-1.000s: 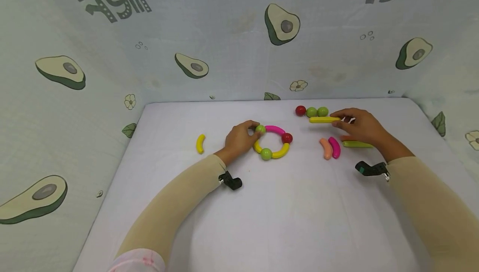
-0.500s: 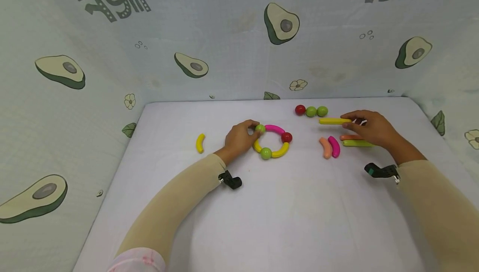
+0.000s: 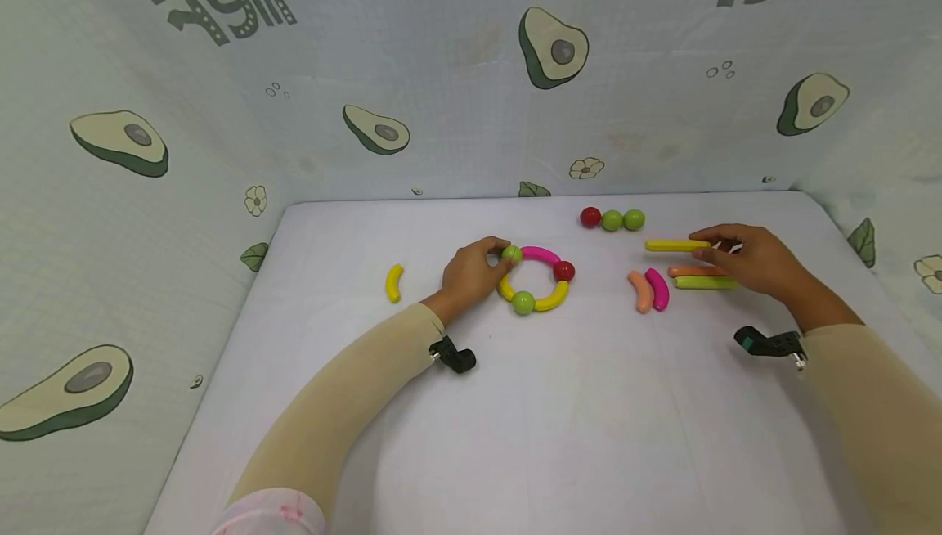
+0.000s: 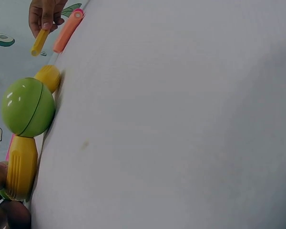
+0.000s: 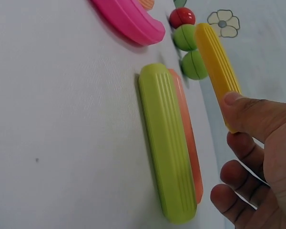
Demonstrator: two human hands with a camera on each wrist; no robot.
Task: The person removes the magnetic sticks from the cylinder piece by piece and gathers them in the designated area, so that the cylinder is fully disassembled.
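My right hand (image 3: 758, 261) pinches one end of a straight yellow stick (image 3: 673, 245) and holds it in the air. Below it a straight green stick (image 5: 167, 148) and an orange stick (image 5: 187, 138) lie side by side on the table. At the ring of joined toy pieces, my left hand (image 3: 474, 273) grips the green ball (image 3: 512, 254) at its upper left. That ring also has a curved pink stick (image 3: 540, 254), a red ball (image 3: 564, 271), a lower green ball (image 4: 28, 107) and curved yellow sticks (image 3: 552, 298).
A red ball (image 3: 590, 218) and two green balls (image 3: 622, 220) stand in a row at the back. Curved orange (image 3: 640, 292) and pink (image 3: 657, 289) sticks lie right of the ring. One curved yellow stick (image 3: 393, 283) lies at the left on the white table (image 3: 515, 420).
My right hand has moved right and slightly nearer with the yellow stick, uncovering more of the orange and green sticks. The left hand has stayed on the ring.
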